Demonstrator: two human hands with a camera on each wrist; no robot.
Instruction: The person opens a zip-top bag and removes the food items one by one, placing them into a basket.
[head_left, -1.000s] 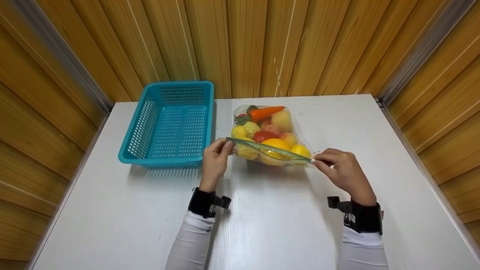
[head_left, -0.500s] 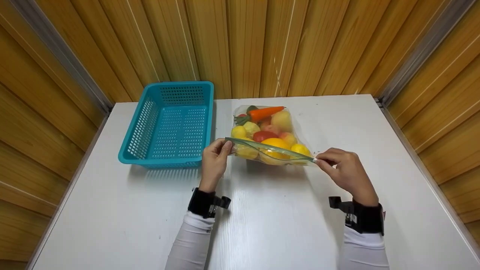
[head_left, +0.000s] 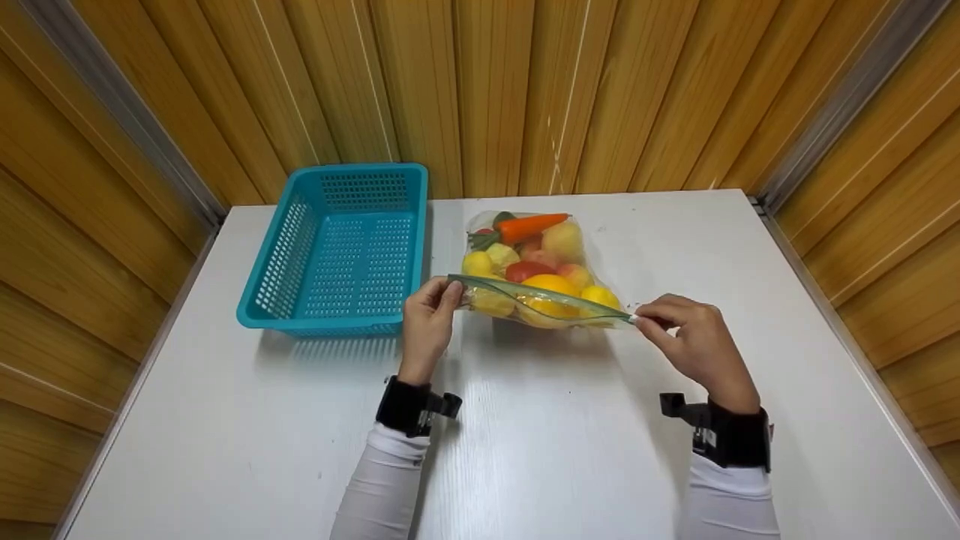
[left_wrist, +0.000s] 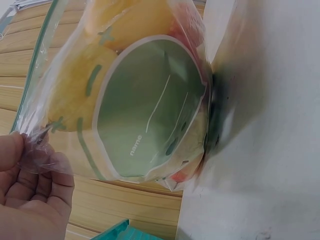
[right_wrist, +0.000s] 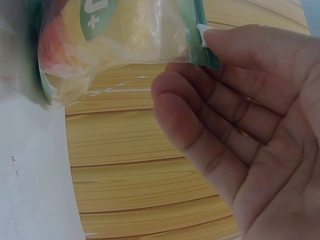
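Observation:
A clear zip bag (head_left: 536,255) with a green zip edge lies mid-table, filled with fruit and vegetables. Through the plastic show a carrot (head_left: 532,226), a red piece (head_left: 529,271), an orange piece (head_left: 551,294) and several yellow ones. My left hand (head_left: 429,322) pinches the left end of the bag's mouth between thumb and fingers. At the opposite end, my right hand (head_left: 694,345) pinches the corner by the small white slider (right_wrist: 203,35). Between the hands the green zip edge (head_left: 540,292) stretches in two lines that part in the middle. A green printed label (left_wrist: 150,110) faces the left wrist camera.
A turquoise perforated basket (head_left: 334,324) stands left of the bag, close to my left hand. The white table (head_left: 525,450) is bounded behind and at both sides by wood-look panels (head_left: 495,97).
My right hand has shifted slightly to the right with the bag's corner and slider. The left end of the mouth has moved a little left, and the zip edge is drawn slightly longer.

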